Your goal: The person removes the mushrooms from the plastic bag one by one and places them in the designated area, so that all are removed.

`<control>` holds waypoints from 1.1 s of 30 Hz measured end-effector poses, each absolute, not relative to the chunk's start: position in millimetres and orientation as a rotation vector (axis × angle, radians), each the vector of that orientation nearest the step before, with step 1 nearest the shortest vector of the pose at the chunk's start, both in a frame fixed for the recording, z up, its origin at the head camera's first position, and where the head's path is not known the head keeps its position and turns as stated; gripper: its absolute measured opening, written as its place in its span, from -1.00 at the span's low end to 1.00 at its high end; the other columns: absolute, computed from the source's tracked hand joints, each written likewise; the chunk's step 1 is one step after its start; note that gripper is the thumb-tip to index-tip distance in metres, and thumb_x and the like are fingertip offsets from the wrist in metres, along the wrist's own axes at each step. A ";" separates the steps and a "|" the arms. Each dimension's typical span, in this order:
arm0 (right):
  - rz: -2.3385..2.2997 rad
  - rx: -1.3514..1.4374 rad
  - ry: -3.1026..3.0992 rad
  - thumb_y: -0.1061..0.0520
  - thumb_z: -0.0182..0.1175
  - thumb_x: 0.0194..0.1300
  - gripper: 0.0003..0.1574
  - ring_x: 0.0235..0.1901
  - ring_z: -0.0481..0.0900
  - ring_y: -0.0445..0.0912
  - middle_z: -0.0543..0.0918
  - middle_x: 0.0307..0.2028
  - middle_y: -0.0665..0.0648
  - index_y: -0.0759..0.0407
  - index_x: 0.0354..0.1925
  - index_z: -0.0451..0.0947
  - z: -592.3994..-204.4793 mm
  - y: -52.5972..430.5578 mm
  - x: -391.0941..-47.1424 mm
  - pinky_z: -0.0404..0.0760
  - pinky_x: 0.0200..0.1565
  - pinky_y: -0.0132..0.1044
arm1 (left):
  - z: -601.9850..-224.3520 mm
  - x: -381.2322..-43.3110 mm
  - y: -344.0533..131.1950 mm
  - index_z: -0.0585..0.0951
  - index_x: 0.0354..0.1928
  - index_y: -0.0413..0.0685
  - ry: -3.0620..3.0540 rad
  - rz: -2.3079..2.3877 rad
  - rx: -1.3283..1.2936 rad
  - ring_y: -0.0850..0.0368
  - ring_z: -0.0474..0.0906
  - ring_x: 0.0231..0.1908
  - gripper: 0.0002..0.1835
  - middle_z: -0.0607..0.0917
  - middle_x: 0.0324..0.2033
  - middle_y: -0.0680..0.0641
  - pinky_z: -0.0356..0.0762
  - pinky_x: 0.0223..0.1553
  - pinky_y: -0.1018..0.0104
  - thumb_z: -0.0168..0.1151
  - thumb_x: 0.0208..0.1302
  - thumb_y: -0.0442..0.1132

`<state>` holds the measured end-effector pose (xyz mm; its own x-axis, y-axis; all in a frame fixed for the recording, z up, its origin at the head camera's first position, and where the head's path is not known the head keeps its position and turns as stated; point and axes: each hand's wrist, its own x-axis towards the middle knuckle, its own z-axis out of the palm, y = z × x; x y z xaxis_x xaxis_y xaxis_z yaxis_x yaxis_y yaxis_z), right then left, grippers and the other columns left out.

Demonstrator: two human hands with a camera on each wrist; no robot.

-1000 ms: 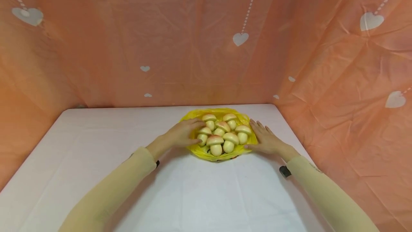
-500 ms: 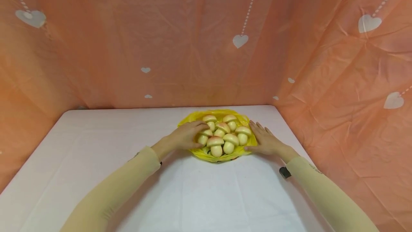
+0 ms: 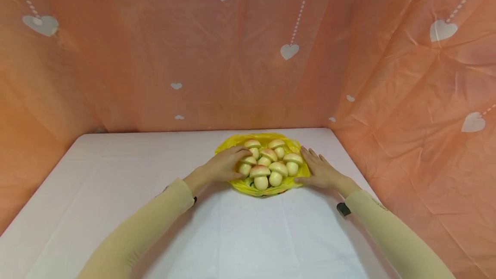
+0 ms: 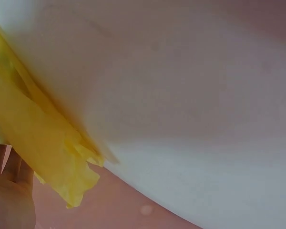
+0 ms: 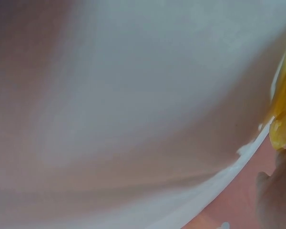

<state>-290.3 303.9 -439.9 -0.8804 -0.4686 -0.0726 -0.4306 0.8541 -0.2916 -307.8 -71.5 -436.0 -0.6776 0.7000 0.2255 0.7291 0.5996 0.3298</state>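
Note:
Several toy mushrooms [image 3: 277, 172] with pinkish-cream caps and pale stems lie together on a spread yellow plastic bag [image 3: 271, 191]. At its left side my left hand [image 3: 222, 164] curls round the leftmost mushroom [image 3: 246, 168], fingers above it and thumb below. Part of that mushroom is hidden by the hand. On the opposite side, my right hand [image 3: 321, 172] rests with straight, spread fingers against the bag's right edge, holding nothing. The left wrist view shows the bag's crumpled side [image 4: 47, 138] beside the bent fingers of my left hand [image 4: 12, 195].
A white-covered table [image 3: 248, 236] lies under the bag, which sits near its back edge. An orange curtain [image 3: 248, 55] with white hearts hangs behind the table and along both sides.
My left hand has moved rightward and closed in around the leftmost mushroom. The right hand has stayed at the bag's right edge. The head view has shifted slightly.

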 end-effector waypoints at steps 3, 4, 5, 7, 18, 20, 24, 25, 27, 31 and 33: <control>-0.396 -0.690 2.883 -0.44 0.25 0.34 0.41 0.62 -0.26 0.31 -0.21 0.66 0.28 0.33 0.65 -0.22 -440.4 303.8 -290.5 -0.25 0.54 0.33 | -434.2 -306.4 -72.5 0.52 0.37 -0.11 -2.753 -0.629 -1.199 -0.14 0.45 0.36 -0.27 0.52 0.34 -0.15 0.40 0.40 -0.05 0.57 0.18 -0.09; -0.397 -0.686 2.882 -0.45 0.25 0.34 0.42 0.62 -0.26 0.31 -0.21 0.66 0.28 0.33 0.65 -0.22 -440.6 303.8 -290.7 -0.25 0.54 0.33 | -433.3 -306.0 -72.9 0.51 0.38 -0.11 -2.753 -0.634 -1.188 -0.15 0.43 0.37 -0.26 0.51 0.35 -0.16 0.39 0.41 -0.06 0.57 0.18 -0.09; -0.397 -0.681 2.882 -0.45 0.25 0.34 0.42 0.62 -0.26 0.30 -0.21 0.67 0.27 0.32 0.65 -0.22 -441.0 303.9 -290.9 -0.25 0.54 0.32 | -432.4 -305.6 -73.3 0.51 0.38 -0.12 -2.752 -0.643 -1.176 -0.16 0.43 0.37 -0.25 0.51 0.35 -0.17 0.38 0.42 -0.06 0.57 0.18 -0.08; -0.402 -0.677 2.882 -0.45 0.26 0.34 0.43 0.62 -0.26 0.30 -0.22 0.67 0.28 0.32 0.65 -0.23 -441.6 304.3 -291.2 -0.26 0.54 0.33 | -431.0 -305.0 -74.4 0.50 0.39 -0.12 -2.747 -0.654 -1.154 -0.16 0.42 0.38 -0.24 0.50 0.36 -0.19 0.36 0.43 -0.07 0.57 0.18 -0.06; -0.415 -0.692 2.888 -0.43 0.27 0.34 0.43 0.61 -0.24 0.33 -0.20 0.66 0.29 0.34 0.65 -0.22 -445.9 304.5 -289.2 -0.24 0.53 0.36 | -423.8 -294.5 -89.6 0.47 0.42 -0.11 -2.679 -0.785 -1.040 -0.11 0.41 0.38 -0.19 0.49 0.35 -0.13 0.40 0.40 -0.06 0.58 0.19 -0.04; -0.418 -0.686 2.885 -0.42 0.27 0.34 0.42 0.61 -0.25 0.32 -0.20 0.66 0.29 0.34 0.65 -0.23 -445.5 304.8 -288.4 -0.25 0.53 0.34 | -421.6 -291.4 -94.5 0.47 0.42 -0.10 -2.669 -0.826 -1.008 -0.11 0.41 0.38 -0.20 0.48 0.37 -0.12 0.42 0.39 -0.07 0.58 0.19 -0.04; -0.424 -0.695 2.890 -0.44 0.27 0.33 0.42 0.61 -0.24 0.32 -0.19 0.66 0.29 0.33 0.65 -0.20 -445.2 306.4 -288.0 -0.24 0.53 0.36 | -417.0 -286.9 -107.0 0.49 0.40 -0.12 -2.626 -0.891 -0.966 -0.11 0.42 0.37 -0.22 0.48 0.37 -0.12 0.44 0.37 -0.08 0.60 0.17 -0.08; -0.422 -0.696 2.891 -0.45 0.26 0.33 0.43 0.61 -0.24 0.32 -0.19 0.66 0.28 0.33 0.65 -0.20 -445.4 306.9 -288.4 -0.24 0.53 0.36 | -415.8 -285.8 -110.7 0.49 0.39 -0.14 -2.613 -0.904 -0.959 -0.12 0.42 0.37 -0.22 0.48 0.37 -0.13 0.44 0.37 -0.08 0.61 0.16 -0.09; -0.419 -0.702 2.893 -0.47 0.25 0.32 0.43 0.61 -0.24 0.32 -0.19 0.66 0.28 0.33 0.65 -0.19 -445.5 307.5 -289.0 -0.24 0.53 0.36 | -414.1 -283.8 -118.6 0.50 0.38 -0.16 -2.587 -0.921 -0.944 -0.12 0.43 0.36 -0.22 0.49 0.36 -0.13 0.44 0.37 -0.09 0.62 0.14 -0.12; -0.425 -0.712 2.892 -0.47 0.24 0.32 0.42 0.61 -0.24 0.33 -0.18 0.66 0.29 0.33 0.65 -0.19 -445.5 307.6 -290.4 -0.24 0.53 0.36 | -412.8 -280.1 -135.0 0.51 0.37 -0.16 -2.555 -0.941 -0.908 -0.13 0.46 0.32 -0.22 0.51 0.34 -0.14 0.45 0.35 -0.11 0.63 0.11 -0.15; -0.422 -0.713 2.891 -0.47 0.24 0.33 0.42 0.61 -0.23 0.32 -0.18 0.66 0.28 0.32 0.65 -0.19 -445.1 307.2 -290.5 -0.23 0.53 0.34 | -413.6 -278.8 -143.6 0.51 0.36 -0.16 -2.550 -0.935 -0.895 -0.14 0.47 0.30 -0.22 0.51 0.33 -0.15 0.47 0.33 -0.13 0.63 0.11 -0.17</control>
